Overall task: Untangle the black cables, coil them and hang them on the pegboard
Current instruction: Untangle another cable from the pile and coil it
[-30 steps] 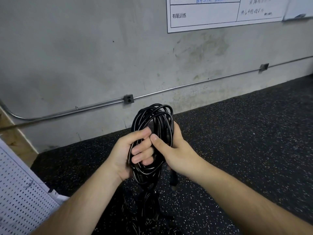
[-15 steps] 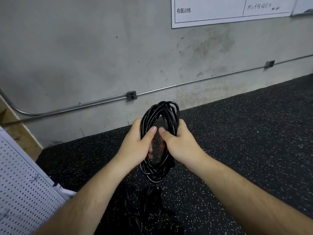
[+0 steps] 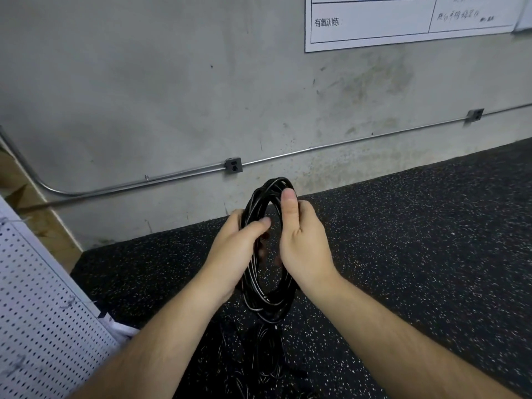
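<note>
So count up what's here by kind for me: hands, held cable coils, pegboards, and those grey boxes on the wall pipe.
Hands: 2 (left hand, right hand)
Cable coil, held in both hands: 1
Pegboard: 1
Grey boxes: 2
Total: 6

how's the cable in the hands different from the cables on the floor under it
The coiled cable is wound into a neat ring; the floor cables lie in a loose tangle. The coiled cable is held up on edge by the left hand and right hand, while the floor cables lie untouched. Both are black and glossy.
</note>
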